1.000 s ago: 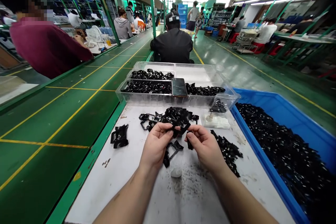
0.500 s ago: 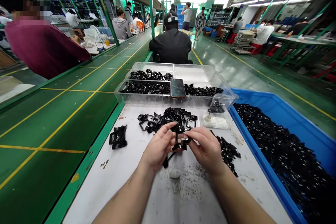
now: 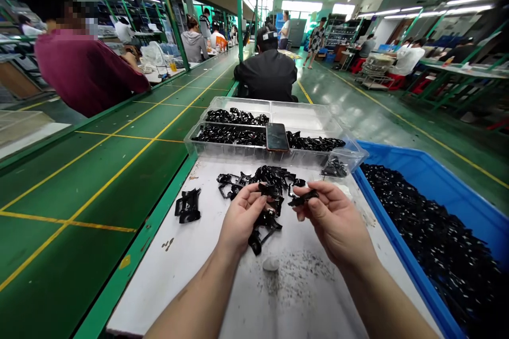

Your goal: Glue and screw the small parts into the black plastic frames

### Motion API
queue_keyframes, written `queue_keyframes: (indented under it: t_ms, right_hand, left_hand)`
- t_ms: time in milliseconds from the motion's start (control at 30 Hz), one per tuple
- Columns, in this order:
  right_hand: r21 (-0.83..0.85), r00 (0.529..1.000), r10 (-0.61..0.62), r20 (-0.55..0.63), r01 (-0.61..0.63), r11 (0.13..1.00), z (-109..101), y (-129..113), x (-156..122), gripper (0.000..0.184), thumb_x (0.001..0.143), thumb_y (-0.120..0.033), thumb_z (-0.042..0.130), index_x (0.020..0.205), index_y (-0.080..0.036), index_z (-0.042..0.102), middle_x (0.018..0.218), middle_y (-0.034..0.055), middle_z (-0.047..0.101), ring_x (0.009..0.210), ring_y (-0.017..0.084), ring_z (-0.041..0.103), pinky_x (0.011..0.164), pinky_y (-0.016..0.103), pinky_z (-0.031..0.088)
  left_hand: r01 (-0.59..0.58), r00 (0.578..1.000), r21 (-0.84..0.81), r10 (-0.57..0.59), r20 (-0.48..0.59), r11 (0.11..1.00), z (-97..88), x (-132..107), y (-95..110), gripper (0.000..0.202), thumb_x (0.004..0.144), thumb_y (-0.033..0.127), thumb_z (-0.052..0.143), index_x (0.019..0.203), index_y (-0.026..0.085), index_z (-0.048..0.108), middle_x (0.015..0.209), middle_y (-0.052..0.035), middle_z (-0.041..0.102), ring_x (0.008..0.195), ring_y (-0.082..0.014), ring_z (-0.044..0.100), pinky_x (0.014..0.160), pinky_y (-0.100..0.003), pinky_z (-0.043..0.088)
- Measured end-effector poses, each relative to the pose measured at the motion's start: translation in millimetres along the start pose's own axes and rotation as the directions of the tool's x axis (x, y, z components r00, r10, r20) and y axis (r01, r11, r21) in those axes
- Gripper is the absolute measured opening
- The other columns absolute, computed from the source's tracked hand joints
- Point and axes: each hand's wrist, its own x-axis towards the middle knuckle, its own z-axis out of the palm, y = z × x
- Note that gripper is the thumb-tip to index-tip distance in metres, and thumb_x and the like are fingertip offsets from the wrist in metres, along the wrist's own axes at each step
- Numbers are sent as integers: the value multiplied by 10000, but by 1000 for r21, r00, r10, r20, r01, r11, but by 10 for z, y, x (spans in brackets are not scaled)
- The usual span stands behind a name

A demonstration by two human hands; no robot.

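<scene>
Black plastic strip (image 3: 304,197) pinched in R hand (image 3: 333,220), just pulled away from L hand (image 3: 240,221), gripping black frame piece (image 3: 267,220) over white surface (image 3: 191,286).

I can't see all of the black parts (image 3: 274,176), because the left hand (image 3: 240,220) covers some of them. The right hand (image 3: 334,220) hides part of the small piece (image 3: 306,198) in its fingers. Both arms (image 3: 191,296) are cut off at the bottom. The blue bin (image 3: 433,238) runs off the edge too, and the bits (image 3: 429,222) in it are too small for me to tell their shape. I can't tell what the specks (image 3: 298,270) on the table (image 3: 159,286) are, or the gray lump (image 3: 271,264). The person in the red shirt (image 3: 85,77) has a blurred head.
</scene>
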Motion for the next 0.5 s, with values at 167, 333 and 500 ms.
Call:
queue_keyframes:
  t_ms: [167, 333, 500]
  right_hand:
    - [80, 996, 35, 82, -42, 996, 63, 84, 66, 318, 853, -452, 929, 1008, -265, 724, 1057, 60, 861, 722, 195, 797, 615, 298, 617]
    - [6, 999, -28, -25, 28, 1000, -16, 307, -46, 311, 807, -414, 971, 966, -257, 755, 767, -9, 770, 619, 105, 687, 579, 200, 567]
    - [-33, 998, -66, 8, 66, 997, -6, 298, -112, 185, 881, -276, 905, 983, -281, 751, 894, 4, 776, 728, 109, 723, 642, 192, 602]
  left_hand:
    - [130, 986, -63, -136, -98, 989, 17, 3, 9, 663, 790, 511, 940, 1277, 185, 629, 845, 1, 734, 681, -136, 668, 547, -224, 565]
    - [154, 983, -39, -157, -96, 987, 90, -57, 14, 616, 846, 519, 886, 1261, 228, 536, 867, 27, 639, 780, -181, 683, 551, -298, 650]
    - [64, 998, 5, -65, 20, 998, 59, -73, -36, 734, 856, 367, 907, 1444, 230, 488, 1175, -69, 646, 1011, -220, 697, 701, -319, 678]
